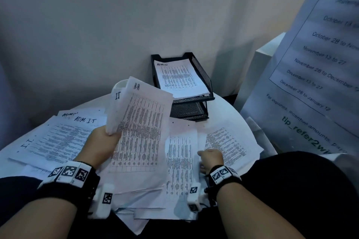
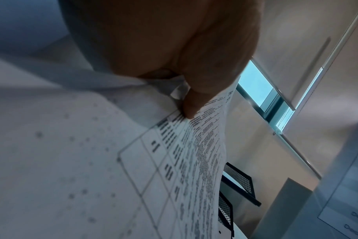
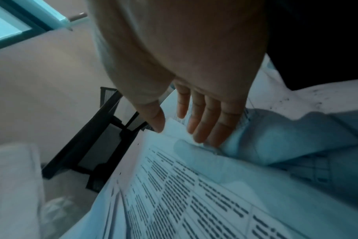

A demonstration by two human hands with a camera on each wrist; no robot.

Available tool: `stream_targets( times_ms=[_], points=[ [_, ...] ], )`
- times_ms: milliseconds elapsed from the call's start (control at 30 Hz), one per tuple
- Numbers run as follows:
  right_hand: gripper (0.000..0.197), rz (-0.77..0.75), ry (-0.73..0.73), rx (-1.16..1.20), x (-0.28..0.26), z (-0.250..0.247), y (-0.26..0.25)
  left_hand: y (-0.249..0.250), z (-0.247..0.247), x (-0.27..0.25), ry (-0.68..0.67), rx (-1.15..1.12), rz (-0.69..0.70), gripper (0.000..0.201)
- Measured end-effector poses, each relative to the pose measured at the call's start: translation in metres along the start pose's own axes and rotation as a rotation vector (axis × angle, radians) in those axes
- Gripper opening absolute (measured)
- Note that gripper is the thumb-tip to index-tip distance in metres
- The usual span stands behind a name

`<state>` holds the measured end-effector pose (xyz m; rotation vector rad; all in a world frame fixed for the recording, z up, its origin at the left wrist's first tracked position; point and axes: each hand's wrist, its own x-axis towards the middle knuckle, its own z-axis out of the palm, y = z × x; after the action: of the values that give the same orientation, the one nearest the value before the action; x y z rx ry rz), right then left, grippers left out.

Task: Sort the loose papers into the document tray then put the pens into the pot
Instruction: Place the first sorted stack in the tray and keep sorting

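My left hand [image 1: 108, 137] grips a raised sheaf of printed papers [image 1: 139, 122], the top sheets marked "H.R" and "I.T"; its thumb [image 2: 192, 105] presses on the sheaf [image 2: 184, 153]. My right hand [image 1: 210, 158] lies on loose sheets [image 1: 180, 157] on the table. Its fingers [image 3: 196, 129] are straight, and a sheet corner [image 3: 174, 127] sits between them and the thumb. The black mesh document tray [image 1: 202, 72] stands at the back with an "ADMIN" sheet [image 1: 178, 77] in its top tier. A white pot [image 1: 120, 84] peeks out behind the sheaf. No pens show.
More sheets marked "ADM", "I.T" [image 1: 58, 137] cover the left of the round white table [image 1: 225, 110]. A big printed notice [image 1: 318, 64] and a white box [image 1: 262, 68] stand at the right. My dark lap [image 1: 291, 190] lies under the front edge.
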<state>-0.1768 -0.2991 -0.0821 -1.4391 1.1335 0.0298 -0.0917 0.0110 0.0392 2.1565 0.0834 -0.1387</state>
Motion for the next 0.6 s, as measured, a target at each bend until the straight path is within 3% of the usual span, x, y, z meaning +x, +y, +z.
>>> stream_targets(
  times_ms=[133,267,367,600],
  points=[
    [0.053,-0.096,-0.022,-0.151,-0.006,0.011,0.001,-0.003,-0.003,0.0,-0.012,0.014,-0.035,0.023],
    [0.022,-0.177,0.034,-0.213,-0.008,0.01,-0.006,-0.004,-0.006,0.0,-0.005,0.03,-0.05,0.023],
    [0.009,-0.341,0.104,-0.161,-0.018,0.002,-0.035,-0.003,-0.007,-0.001,0.036,0.045,-0.064,0.02],
    [0.011,-0.629,-0.044,0.119,-0.053,-0.026,-0.115,-0.001,-0.009,-0.003,0.13,0.091,-0.09,0.012]
  ],
)
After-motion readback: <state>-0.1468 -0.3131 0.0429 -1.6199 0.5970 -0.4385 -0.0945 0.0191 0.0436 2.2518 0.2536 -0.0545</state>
